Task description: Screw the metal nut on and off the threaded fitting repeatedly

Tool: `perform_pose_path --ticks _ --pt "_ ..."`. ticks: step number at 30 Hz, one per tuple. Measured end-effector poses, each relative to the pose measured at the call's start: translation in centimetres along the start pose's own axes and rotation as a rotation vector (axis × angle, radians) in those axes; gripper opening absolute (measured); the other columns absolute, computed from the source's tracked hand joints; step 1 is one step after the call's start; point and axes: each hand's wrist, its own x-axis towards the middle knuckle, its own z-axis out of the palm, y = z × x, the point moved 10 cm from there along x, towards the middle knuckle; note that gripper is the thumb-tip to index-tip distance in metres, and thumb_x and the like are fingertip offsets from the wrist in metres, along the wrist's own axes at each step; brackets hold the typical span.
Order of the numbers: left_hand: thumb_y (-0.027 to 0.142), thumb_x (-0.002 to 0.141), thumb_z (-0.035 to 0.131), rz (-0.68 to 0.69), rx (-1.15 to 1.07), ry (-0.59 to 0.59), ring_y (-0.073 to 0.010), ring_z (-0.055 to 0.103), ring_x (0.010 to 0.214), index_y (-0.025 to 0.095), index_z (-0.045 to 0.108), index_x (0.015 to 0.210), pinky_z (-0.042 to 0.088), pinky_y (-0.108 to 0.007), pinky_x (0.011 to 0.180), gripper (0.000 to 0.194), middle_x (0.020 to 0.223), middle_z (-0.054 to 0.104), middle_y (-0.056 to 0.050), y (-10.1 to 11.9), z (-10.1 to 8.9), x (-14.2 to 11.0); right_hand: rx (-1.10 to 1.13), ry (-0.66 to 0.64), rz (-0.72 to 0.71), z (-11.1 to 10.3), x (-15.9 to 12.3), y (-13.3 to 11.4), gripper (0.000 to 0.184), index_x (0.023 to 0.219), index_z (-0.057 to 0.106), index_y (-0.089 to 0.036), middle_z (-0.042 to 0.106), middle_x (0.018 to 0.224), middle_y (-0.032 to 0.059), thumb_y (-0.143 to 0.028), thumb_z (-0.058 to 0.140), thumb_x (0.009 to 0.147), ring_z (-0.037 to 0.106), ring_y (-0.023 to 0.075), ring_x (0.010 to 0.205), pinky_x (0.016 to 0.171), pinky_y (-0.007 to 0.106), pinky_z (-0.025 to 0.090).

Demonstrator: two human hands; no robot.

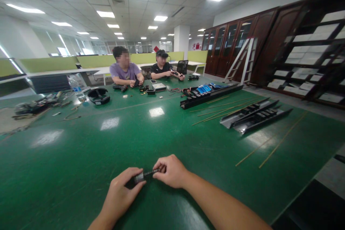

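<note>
Low in the head view, a small cylindrical part [139, 177] with a silver-grey body lies between the thumb and fingers of my left hand [122, 188]. From its right end runs a thin dark shaft-like piece [149, 174]. The fingertips of my right hand [172, 172] are pinched on the far end of that thin piece. Both hands are just above the green tabletop [88, 158], at its near side. Whether the thin piece and the cylinder are one thing or two joined ones, I cannot tell; fingers hide both ends.
Metal channels [261, 115] and thin yellowish rods [283, 140] lie to the right, with a longer black channel [210, 97] behind. A black headset [98, 96] and tangled parts [40, 106] are at far left. Two people [125, 66] sit across the table, handling dark objects.
</note>
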Motion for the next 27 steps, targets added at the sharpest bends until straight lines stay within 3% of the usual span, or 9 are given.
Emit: perform_pose_path --ticks 9,27 --pt "0.037 0.083 0.071 0.007 -0.001 0.009 -0.0203 0.070 0.091 0.026 0.068 0.104 0.058 -0.029 0.082 0.024 0.099 0.072 -0.003 0.70 -0.48 0.29 -0.024 -0.015 0.012 -0.22 -0.09 -0.10 0.018 0.088 0.074 -0.017 0.070 0.070 0.0017 -0.029 0.071 0.075 0.063 0.0120 0.060 0.057 0.020 0.046" --pt "0.038 0.083 0.071 -0.047 0.005 -0.011 -0.0209 0.070 0.093 0.025 0.069 0.104 0.058 -0.030 0.084 0.025 0.101 0.072 -0.003 -0.27 -0.46 0.31 -0.021 -0.030 0.000 -0.33 -0.09 -0.31 0.018 0.090 0.074 -0.016 0.071 0.071 0.0021 -0.025 0.069 0.076 0.063 0.0121 0.061 0.057 0.019 0.047"
